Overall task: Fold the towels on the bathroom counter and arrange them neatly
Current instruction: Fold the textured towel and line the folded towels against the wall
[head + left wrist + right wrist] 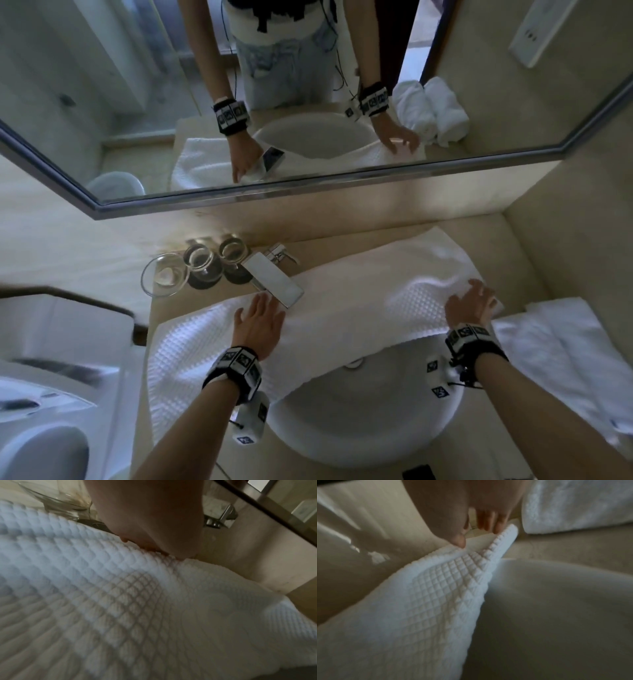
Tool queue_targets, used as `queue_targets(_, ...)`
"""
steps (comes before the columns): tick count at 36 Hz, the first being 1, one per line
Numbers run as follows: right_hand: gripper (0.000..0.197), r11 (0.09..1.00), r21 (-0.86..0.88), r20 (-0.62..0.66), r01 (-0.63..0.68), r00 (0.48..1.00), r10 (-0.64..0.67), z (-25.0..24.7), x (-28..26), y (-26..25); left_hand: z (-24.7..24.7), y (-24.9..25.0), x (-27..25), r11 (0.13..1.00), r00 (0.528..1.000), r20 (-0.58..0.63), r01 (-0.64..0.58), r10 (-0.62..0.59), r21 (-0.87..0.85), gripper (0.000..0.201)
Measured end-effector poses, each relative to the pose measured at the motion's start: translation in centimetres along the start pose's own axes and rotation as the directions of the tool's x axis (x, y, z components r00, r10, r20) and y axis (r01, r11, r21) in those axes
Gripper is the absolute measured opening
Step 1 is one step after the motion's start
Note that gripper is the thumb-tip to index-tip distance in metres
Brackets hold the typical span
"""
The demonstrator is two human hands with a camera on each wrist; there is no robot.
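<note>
A white waffle towel (342, 308) lies spread across the counter behind the sink, its front edge hanging over the basin. My left hand (260, 322) rests flat on it beside the faucet, fingers straight; the left wrist view shows the fingertips (154, 550) pressing the towel (120, 601). My right hand (472, 301) is at the towel's right end with fingers spread. There the thumb tip (461, 543) touches the towel (428, 595), and the fingers (489, 522) meet a raised corner, with a gap between thumb and fingers. Another white towel (565, 349) lies loose on the counter to the right.
The round white sink (359, 421) sits in front of me. The chrome faucet (274, 277) stands just beyond my left hand. Left of it are a glass bowl (164, 274) and two glasses (202, 260). The mirror (308, 102) reflects rolled towels. A toilet (41, 445) is at lower left.
</note>
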State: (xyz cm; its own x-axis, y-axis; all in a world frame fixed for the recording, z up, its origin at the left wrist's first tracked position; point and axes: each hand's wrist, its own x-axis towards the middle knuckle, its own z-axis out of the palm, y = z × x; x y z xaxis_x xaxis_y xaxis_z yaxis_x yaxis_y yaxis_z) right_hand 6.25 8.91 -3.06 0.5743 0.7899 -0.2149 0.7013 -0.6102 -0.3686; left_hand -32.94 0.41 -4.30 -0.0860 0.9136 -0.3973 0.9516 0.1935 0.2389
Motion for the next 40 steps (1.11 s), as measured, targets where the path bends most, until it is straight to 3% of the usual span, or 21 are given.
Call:
queue_targets(1,0.041,0.998,0.053,-0.032,-0.019,0.999,0.021,-0.4,-0.5,0.1,-0.1,0.0,0.1,1.0,0.999,-0.031,-0.01,0.009,-0.02,0.047)
queue_targets(3,0.03,0.992,0.068,0.028,-0.104,0.994,0.102,-0.8,-1.2,0.6,-0.4,0.1,0.3,0.999,0.996,-0.094,-0.001,-0.002,-0.035,0.042)
queue_targets(7,0.065,0.95,-0.044,0.228,-0.309,0.923,0.311,-1.5,-2.0,0.9,-1.3,0.7,0.6,0.999,0.986,-0.16,0.038,-0.04,-0.015,0.041)
queue_targets(9,0.065,0.935,-0.022,0.237,-0.354,0.907,0.349,-1.6,-1.9,0.7,-1.5,0.9,1.1,0.999,0.986,-0.157,0.047,-0.049,-0.012,0.045)
queue_targets(11,0.051,0.928,0.001,0.24,-0.371,0.901,0.36,-1.8,-1.9,0.4,-1.5,1.0,1.5,0.997,0.989,-0.129,0.072,-0.075,-0.027,0.044)
queue_targets(13,0.04,0.933,0.011,0.261,-0.359,0.902,0.344,-2.2,-2.0,-0.3,-1.6,1.1,1.8,0.995,0.99,-0.103,0.095,-0.098,-0.039,0.041)
queue_targets(19,0.043,0.968,-0.005,0.251,-0.251,0.936,0.245,-2.3,-2.1,-1.7,-1.8,1.3,2.2,0.99,0.988,-0.098,0.108,-0.116,-0.089,0.037)
queue_targets(23,0.032,0.98,-0.151,0.267,-0.132,0.949,0.169,-2.6,-1.6,-1.6,-1.6,1.3,2.1,0.992,0.988,-0.102,0.112,-0.118,-0.056,0.038)
queue_targets(28,0.043,0.969,-0.232,0.278,-0.082,0.949,0.147,-2.8,-0.8,-0.3,-1.5,0.9,2.3,0.993,0.991,-0.054,0.117,-0.118,-0.025,0.04)
queue_targets(37,0.047,0.976,-0.195,0.368,-0.095,0.916,0.162,-2.7,0.4,0.9,-1.4,-0.1,2.5,0.99,0.99,0.033,0.133,-0.135,0.053,0.048)
queue_targets(40,0.046,0.964,-0.252,0.424,-0.08,0.887,0.185,-2.4,1.7,1.9,-0.3,-0.1,1.9,0.993,0.994,0.021,0.104,-0.105,0.059,0.063)
